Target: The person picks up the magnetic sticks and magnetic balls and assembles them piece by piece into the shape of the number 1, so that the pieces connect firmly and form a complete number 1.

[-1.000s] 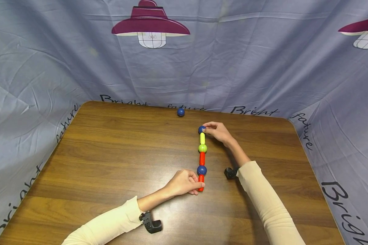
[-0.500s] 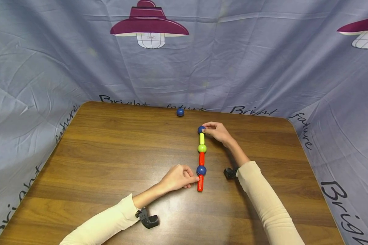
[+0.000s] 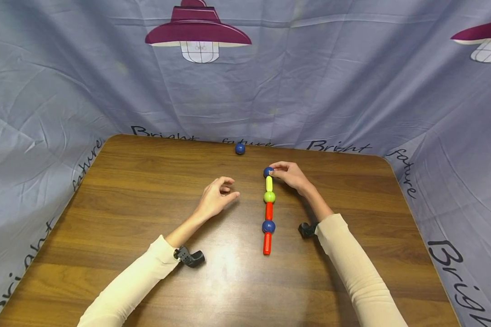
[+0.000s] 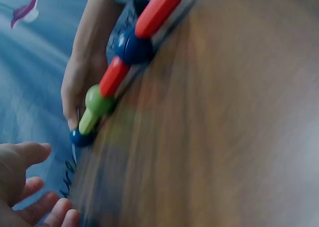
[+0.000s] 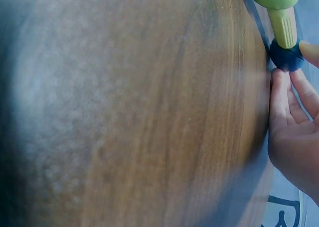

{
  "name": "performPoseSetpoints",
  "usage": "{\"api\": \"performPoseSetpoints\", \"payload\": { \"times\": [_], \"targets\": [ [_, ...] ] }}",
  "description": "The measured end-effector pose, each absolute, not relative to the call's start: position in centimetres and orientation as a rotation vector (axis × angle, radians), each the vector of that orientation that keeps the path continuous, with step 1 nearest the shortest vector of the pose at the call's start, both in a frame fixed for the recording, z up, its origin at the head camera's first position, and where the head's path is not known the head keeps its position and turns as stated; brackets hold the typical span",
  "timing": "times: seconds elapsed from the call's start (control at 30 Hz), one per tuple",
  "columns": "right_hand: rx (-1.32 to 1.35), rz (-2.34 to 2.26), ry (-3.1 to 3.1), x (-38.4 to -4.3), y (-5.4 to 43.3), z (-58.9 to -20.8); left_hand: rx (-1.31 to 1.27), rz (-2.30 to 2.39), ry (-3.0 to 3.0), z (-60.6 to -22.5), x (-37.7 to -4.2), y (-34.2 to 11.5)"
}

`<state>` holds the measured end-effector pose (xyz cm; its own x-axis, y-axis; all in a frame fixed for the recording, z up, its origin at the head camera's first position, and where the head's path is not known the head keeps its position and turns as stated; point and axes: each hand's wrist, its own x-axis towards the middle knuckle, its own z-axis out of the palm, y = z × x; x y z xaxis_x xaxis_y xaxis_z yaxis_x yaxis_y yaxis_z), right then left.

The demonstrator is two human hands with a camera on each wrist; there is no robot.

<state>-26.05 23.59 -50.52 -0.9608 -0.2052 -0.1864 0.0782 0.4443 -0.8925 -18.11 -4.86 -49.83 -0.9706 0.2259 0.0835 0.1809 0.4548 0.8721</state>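
A straight chain of toy rods and balls lies on the wooden table (image 3: 147,204). From its far end it runs blue ball (image 3: 268,172), yellow rod (image 3: 269,184), green ball (image 3: 269,197), red rod (image 3: 269,211), blue ball (image 3: 268,226), red rod (image 3: 267,244). My right hand (image 3: 289,175) pinches the far blue ball between thumb and fingers; the right wrist view shows this grip on the blue ball (image 5: 286,56). Left of the chain, my left hand (image 3: 216,198) holds nothing, its fingers loosely bent and spread from the thumb. In the left wrist view that hand (image 4: 30,187) is apart from the chain.
A loose blue ball (image 3: 239,149) sits at the table's far edge, left of the chain. Grey-blue printed cloth (image 3: 270,81) hangs behind and beside the table. A black wrist camera (image 3: 189,257) is strapped to the left wrist, another (image 3: 307,230) to the right.
My left hand has let go of the near red rod and moved away, leftward and toward the far side of the table. My right hand stays on the far blue ball.
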Motion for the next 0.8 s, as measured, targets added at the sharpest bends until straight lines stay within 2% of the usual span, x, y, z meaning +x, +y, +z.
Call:
{"api": "performPoseSetpoints", "payload": {
  "times": [0.43,0.8],
  "targets": [
    [-0.083,-1.535,2.429,-26.1,23.6,-50.7,0.208,1.751,2.582,-50.7,-25.4,-4.2],
    [-0.089,-1.524,2.417,-26.0,23.8,-50.6,0.188,1.703,2.689,-51.1,-29.9,-2.6]
  ]
}}
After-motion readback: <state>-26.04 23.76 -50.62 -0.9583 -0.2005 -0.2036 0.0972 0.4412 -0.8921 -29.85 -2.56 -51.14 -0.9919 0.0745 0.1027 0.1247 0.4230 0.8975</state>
